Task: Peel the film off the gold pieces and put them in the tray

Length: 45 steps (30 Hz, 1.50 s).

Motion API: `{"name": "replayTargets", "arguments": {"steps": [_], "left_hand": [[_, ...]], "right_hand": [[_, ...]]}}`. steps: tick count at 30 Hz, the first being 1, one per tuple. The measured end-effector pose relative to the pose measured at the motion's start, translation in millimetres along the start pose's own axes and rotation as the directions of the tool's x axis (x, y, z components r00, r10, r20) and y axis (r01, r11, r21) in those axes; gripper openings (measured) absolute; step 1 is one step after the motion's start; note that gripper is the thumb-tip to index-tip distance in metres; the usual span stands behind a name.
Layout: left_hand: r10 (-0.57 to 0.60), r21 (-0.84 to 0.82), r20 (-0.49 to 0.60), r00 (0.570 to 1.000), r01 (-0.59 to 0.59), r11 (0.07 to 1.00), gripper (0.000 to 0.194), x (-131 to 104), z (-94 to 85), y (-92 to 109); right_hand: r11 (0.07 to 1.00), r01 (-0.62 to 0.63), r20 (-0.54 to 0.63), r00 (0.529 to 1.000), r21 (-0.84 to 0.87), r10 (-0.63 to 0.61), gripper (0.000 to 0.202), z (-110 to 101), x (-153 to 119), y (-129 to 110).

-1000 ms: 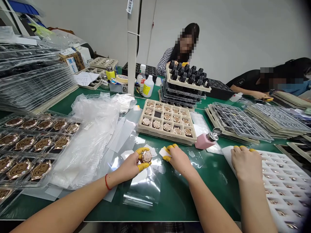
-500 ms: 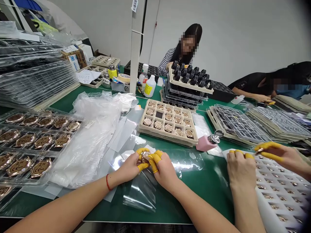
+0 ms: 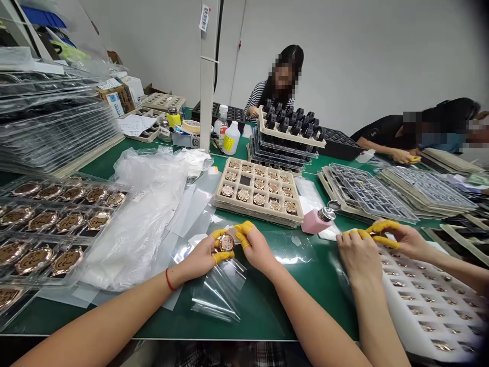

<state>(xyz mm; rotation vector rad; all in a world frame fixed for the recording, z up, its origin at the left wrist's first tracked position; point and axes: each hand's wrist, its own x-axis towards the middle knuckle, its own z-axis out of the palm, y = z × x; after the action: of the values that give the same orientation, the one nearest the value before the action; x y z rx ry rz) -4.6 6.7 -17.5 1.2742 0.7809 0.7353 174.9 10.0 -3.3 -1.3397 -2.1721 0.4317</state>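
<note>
My left hand point(image 3: 208, 252), in yellow finger cots, is closed round a rose-gold watch case point(image 3: 226, 242) whose round face is turned up. Just right of it, my right hand point(image 3: 255, 244) pinches a small pale piece point(image 3: 234, 233), perhaps film, at the upper right of the case. Clear plastic film point(image 3: 219, 293) lies on the green table under my hands. Ahead sits a beige tray point(image 3: 254, 208) of similar watch cases, with one compartment showing only its dark bottom. A pink pump bottle point(image 3: 315, 221) stands beside that tray.
Clear trays of watch cases point(image 3: 86, 224) and plastic bags point(image 3: 133, 224) lie at left. A co-worker's hands point(image 3: 359, 252) are over a white foam tray point(image 3: 405, 316) at right. A white post point(image 3: 207, 76) rises behind; two more people sit across the table.
My right hand has drawn slightly away from the watch case, which now shows more of its face. The view has shifted a little. The co-worker's hands at right have come closer together.
</note>
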Motion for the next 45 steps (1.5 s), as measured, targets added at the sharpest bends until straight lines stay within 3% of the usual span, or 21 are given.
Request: {"name": "replayTargets", "arguments": {"steps": [2,9,16,19,23,32,37,41,43,45], "left_hand": [[-0.016,0.043,-0.014,1.000,0.017,0.999,0.055,-0.6,1.5,3.7],[0.030,0.040,0.048,0.998,-0.032,0.999,0.043,-2.0,2.7,6.1],[-0.011,0.067,0.042,0.999,0.009,0.998,0.035,-2.4,-0.2,9.8],[-0.007,0.061,0.025,1.000,0.006,0.998,0.041,-2.6,-1.6,8.2],[0.002,0.067,0.022,1.000,-0.003,0.998,0.044,-1.2,-2.2,4.7],[0.095,0.126,0.080,0.992,-0.105,0.986,0.033,0.6,-3.1,5.1],[0.057,0.114,0.108,0.992,-0.070,0.991,0.033,-0.6,-2.2,-0.2],[0.042,0.095,0.053,0.998,-0.047,0.994,0.041,-2.3,-1.3,-0.5],[0.035,0.111,0.023,0.999,-0.037,0.993,0.044,-3.4,-1.4,0.9],[0.021,0.122,0.035,0.999,-0.025,0.992,0.046,-4.3,-1.3,2.2]], "right_hand": [[0.999,0.034,-0.014,0.999,0.024,-0.034,0.020,-5.5,-3.9,-1.9],[0.891,0.279,0.187,0.956,-0.358,-0.225,0.024,-5.6,-8.9,-21.3],[0.869,0.361,0.259,0.924,-0.339,-0.282,0.032,-12.0,-12.3,-20.7],[0.916,0.309,0.250,0.937,-0.257,-0.246,0.029,-14.8,-14.5,-18.8],[0.966,0.230,0.146,0.966,-0.115,-0.212,0.021,-15.7,-14.5,-15.5],[0.920,0.196,0.115,0.979,-0.339,-0.166,0.024,1.5,-10.9,-23.4],[0.904,0.148,0.054,0.989,-0.402,-0.138,0.021,7.4,-5.6,-23.8],[0.974,0.165,-0.074,0.981,-0.155,-0.178,0.020,-4.1,-7.8,-14.0],[0.999,0.046,-0.186,0.982,0.010,-0.043,0.020,-13.3,-10.5,-1.2],[0.987,-0.139,-0.223,0.963,0.085,0.155,0.024,-20.9,-11.4,15.6]]}}
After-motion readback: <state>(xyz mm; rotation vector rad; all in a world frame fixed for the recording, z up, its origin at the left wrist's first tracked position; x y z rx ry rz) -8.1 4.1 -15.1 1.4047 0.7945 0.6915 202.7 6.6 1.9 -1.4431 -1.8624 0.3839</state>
